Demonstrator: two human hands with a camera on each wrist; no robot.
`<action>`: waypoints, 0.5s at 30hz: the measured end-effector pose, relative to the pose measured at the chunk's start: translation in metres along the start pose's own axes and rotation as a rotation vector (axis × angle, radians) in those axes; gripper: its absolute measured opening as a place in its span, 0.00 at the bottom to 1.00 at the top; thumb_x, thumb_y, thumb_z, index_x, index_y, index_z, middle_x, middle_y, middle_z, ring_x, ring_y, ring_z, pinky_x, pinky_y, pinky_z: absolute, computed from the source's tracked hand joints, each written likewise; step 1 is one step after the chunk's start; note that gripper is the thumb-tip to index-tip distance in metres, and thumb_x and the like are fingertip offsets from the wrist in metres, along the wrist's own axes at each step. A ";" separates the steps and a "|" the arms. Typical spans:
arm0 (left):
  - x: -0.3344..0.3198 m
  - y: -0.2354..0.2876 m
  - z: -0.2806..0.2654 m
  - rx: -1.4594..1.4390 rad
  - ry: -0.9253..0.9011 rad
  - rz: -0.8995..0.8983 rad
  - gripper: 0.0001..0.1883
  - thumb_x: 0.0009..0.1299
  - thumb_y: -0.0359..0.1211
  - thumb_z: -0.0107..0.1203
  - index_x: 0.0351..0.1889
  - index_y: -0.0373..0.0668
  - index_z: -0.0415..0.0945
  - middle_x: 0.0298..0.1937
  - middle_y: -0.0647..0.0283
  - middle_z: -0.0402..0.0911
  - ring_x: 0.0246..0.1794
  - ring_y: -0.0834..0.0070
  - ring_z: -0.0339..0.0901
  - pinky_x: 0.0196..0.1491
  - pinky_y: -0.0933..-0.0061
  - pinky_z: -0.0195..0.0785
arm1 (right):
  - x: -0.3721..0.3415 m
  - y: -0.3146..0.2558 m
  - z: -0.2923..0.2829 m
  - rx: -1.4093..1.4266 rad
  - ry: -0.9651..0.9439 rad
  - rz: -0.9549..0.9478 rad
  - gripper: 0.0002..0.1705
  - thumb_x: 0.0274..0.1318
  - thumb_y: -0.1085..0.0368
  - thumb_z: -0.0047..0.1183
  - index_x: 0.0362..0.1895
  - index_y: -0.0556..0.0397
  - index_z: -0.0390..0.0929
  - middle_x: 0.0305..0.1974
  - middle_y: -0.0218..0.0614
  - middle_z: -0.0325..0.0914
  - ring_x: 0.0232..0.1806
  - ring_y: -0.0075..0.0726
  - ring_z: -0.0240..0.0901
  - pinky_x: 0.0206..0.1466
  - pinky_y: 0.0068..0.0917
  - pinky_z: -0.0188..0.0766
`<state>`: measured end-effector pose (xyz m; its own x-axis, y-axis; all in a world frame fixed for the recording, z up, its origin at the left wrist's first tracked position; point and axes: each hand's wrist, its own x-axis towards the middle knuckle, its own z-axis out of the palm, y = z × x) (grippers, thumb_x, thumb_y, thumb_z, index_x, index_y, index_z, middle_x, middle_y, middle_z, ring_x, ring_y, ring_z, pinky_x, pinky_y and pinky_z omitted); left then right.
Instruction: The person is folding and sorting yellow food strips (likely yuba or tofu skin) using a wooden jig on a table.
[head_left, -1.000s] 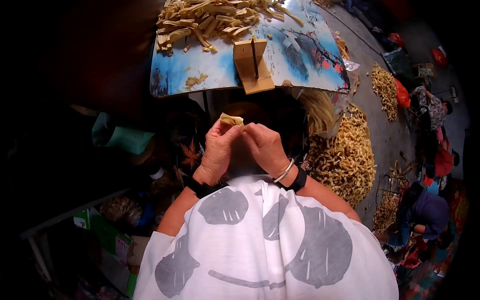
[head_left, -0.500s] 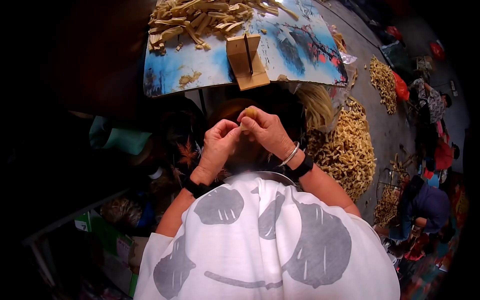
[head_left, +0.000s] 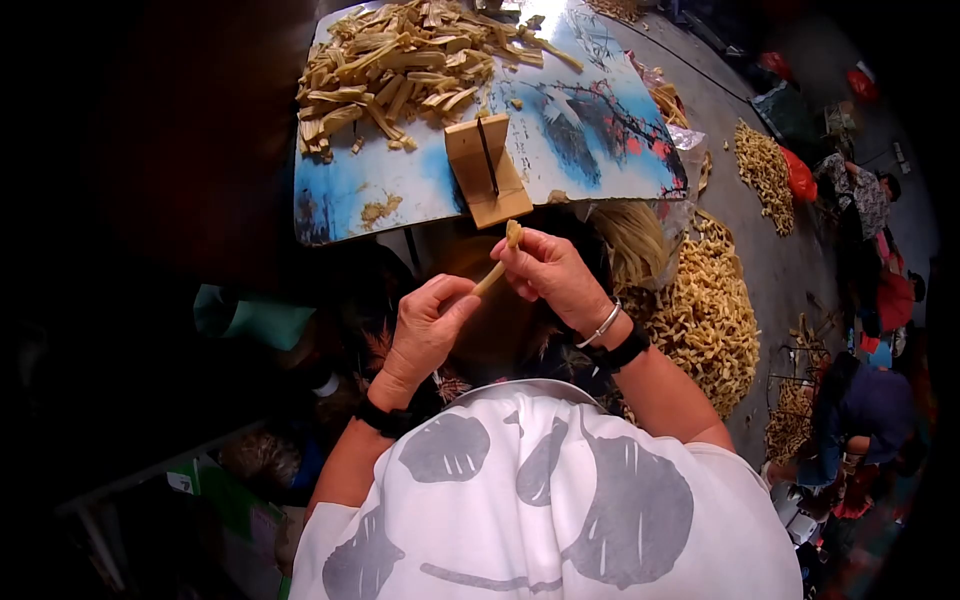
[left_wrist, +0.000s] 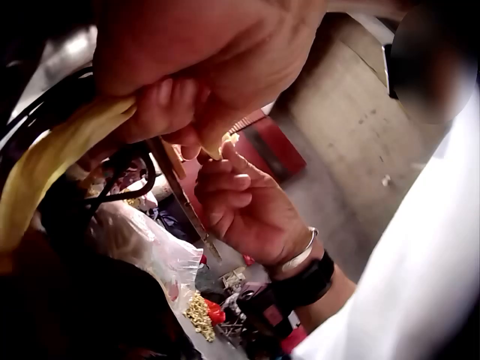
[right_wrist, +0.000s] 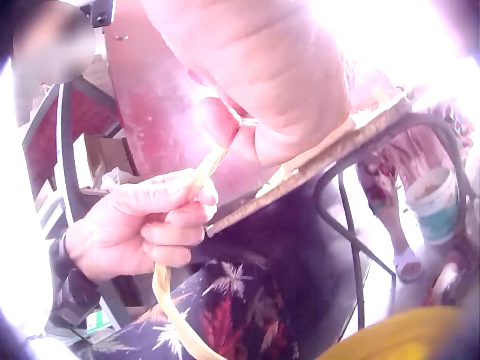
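A pale yellow flat strip [head_left: 489, 280] runs between the two hands, above the lap and just short of the table. The left hand [head_left: 426, 325] pinches it between thumb and fingers; a loose tail [right_wrist: 171, 304] hangs below that hand in the right wrist view. The right hand [head_left: 558, 278] grips the strip's upper end, and a small folded bit pokes out above its thumb. In the left wrist view, a broad length of strip [left_wrist: 56, 161] trails off to the left beneath the fingers.
Ahead stands a picture-printed table [head_left: 400, 205] with a heap of strips [head_left: 400, 70]. A wooden stand with a dark upright blade [head_left: 497, 203] sits at its front edge. On the floor at right lies a big pile of knotted pieces [head_left: 708, 320]; people sit beyond.
The hands were close together over a bunched strip; now they are apart, the right hand farther forward and right, with the strip stretched between them. The view has tilted slightly.
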<state>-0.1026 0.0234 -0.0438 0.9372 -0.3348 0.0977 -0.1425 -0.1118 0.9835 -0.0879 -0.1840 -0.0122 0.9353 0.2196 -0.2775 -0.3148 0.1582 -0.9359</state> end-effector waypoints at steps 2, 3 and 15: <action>0.022 0.015 -0.006 0.169 0.048 0.058 0.07 0.72 0.30 0.58 0.38 0.34 0.79 0.24 0.69 0.74 0.25 0.84 0.68 0.28 0.81 0.63 | 0.008 -0.010 -0.006 -0.090 0.009 -0.095 0.15 0.70 0.57 0.50 0.47 0.56 0.79 0.27 0.23 0.74 0.24 0.13 0.69 0.27 0.12 0.66; 0.035 0.025 -0.009 0.251 0.071 0.085 0.07 0.71 0.30 0.58 0.37 0.34 0.79 0.23 0.67 0.74 0.24 0.83 0.68 0.28 0.80 0.63 | 0.013 -0.016 -0.006 -0.080 0.061 -0.115 0.14 0.70 0.58 0.50 0.46 0.56 0.79 0.27 0.23 0.75 0.23 0.14 0.69 0.27 0.14 0.67; 0.148 0.014 -0.008 0.348 0.226 0.111 0.09 0.73 0.33 0.54 0.37 0.36 0.79 0.21 0.67 0.73 0.24 0.83 0.66 0.29 0.76 0.63 | 0.108 -0.025 -0.029 -0.794 0.521 -0.726 0.07 0.62 0.66 0.53 0.39 0.56 0.74 0.34 0.46 0.77 0.37 0.53 0.76 0.39 0.40 0.72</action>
<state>0.0371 -0.0202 -0.0142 0.9509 -0.1536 0.2688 -0.3088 -0.4088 0.8588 0.0259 -0.1923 -0.0255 0.8639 -0.1210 0.4889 0.3308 -0.5955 -0.7321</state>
